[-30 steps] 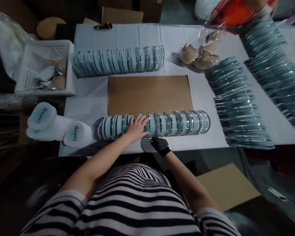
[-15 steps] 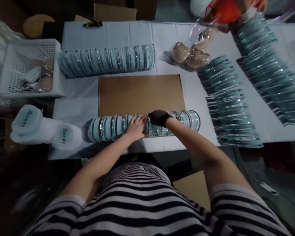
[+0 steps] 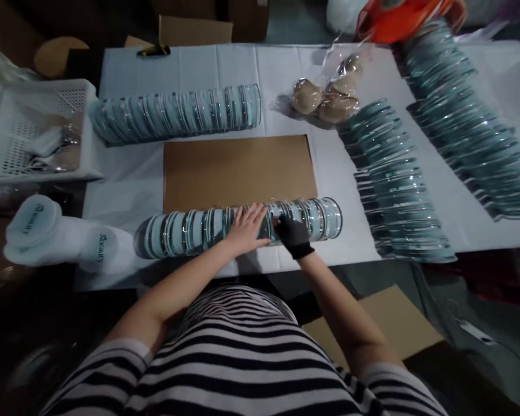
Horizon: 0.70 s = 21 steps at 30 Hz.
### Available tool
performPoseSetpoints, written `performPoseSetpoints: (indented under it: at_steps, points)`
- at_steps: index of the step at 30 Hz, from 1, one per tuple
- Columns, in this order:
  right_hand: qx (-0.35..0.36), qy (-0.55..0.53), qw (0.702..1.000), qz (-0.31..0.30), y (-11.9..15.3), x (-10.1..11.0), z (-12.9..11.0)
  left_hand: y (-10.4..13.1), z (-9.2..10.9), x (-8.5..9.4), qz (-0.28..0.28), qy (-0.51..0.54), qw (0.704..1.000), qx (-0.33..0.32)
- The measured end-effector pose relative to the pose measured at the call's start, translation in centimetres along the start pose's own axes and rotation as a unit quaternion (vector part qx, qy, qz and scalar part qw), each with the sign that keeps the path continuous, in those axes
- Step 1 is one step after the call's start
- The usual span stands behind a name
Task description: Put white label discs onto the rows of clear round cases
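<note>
A long row of round, clear plastic packages with pale blue inserts (image 3: 195,231) lies along the table's near edge. My left hand (image 3: 246,231), bare, rests on top of the middle of this row with its fingers spread. Just right of it is my right hand (image 3: 292,234), in a black glove that leaves the fingertips bare. Its fingers are curled against the packages, and what they hold, if anything, is hidden. A flat brown cardboard sheet (image 3: 238,170) lies directly behind the row.
Another package row (image 3: 177,115) lies behind the cardboard. Bagged beige cups (image 3: 325,101) and slanted package stacks (image 3: 398,185) are to the right. At left are a white basket (image 3: 89,133) and white lettered pieces (image 3: 99,248). A yellow-black cutter (image 3: 153,51) lies near the far edge. Another person's hand (image 3: 457,14) shows top right.
My right hand has drawn back toward me and turned, its wrist now nearer the table's edge. My left hand stays on the row, fingers more spread. The whole view has shifted slightly.
</note>
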State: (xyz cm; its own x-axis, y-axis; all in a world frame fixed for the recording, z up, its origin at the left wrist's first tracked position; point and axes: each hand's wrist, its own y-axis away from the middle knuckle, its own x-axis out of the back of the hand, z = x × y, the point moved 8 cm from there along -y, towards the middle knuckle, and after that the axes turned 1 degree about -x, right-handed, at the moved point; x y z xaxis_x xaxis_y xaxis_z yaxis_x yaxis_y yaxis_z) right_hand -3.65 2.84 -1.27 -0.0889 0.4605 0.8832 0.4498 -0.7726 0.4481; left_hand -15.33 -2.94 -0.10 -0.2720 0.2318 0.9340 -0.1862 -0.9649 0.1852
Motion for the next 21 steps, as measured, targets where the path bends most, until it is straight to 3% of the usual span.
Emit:
performPoseSetpoints:
  at_steps: [2,6,8,11,13,16,19,21]
  points:
    - [0.0,0.022,0.999,-0.025,-4.0,3.2,0.4,-1.3,1.0,-0.5,0.001,-0.013,1.0,-0.007]
    - [0.099,0.146,0.963,-0.203,-9.5,4.4,-2.3,-2.2,1.3,-1.4,0.015,-0.04,0.999,-0.02]
    - [0.153,0.186,0.951,-0.195,-9.6,4.4,-3.5,-2.0,1.1,-1.6,0.018,-0.043,0.999,-0.025]
    - [0.186,0.163,0.962,-0.114,-6.5,3.8,-3.2,-1.8,0.8,-1.5,0.021,-0.035,0.999,-0.018]
    - [0.161,0.125,0.976,-0.077,-3.1,1.9,-1.4,-1.8,0.9,-1.4,0.023,-0.028,0.999,-0.012]
    - [0.079,0.078,0.99,-0.09,1.7,-3.5,1.2,-1.9,1.0,-1.4,0.023,-0.025,0.999,-0.004]
    - [0.008,0.039,0.993,-0.11,4.3,-8.8,1.7,-1.8,0.9,-1.5,0.023,-0.021,1.0,-0.002]
    - [-0.016,0.026,0.994,-0.103,5.0,-10.5,1.3,-1.6,0.8,-1.5,0.018,-0.019,1.0,-0.005]
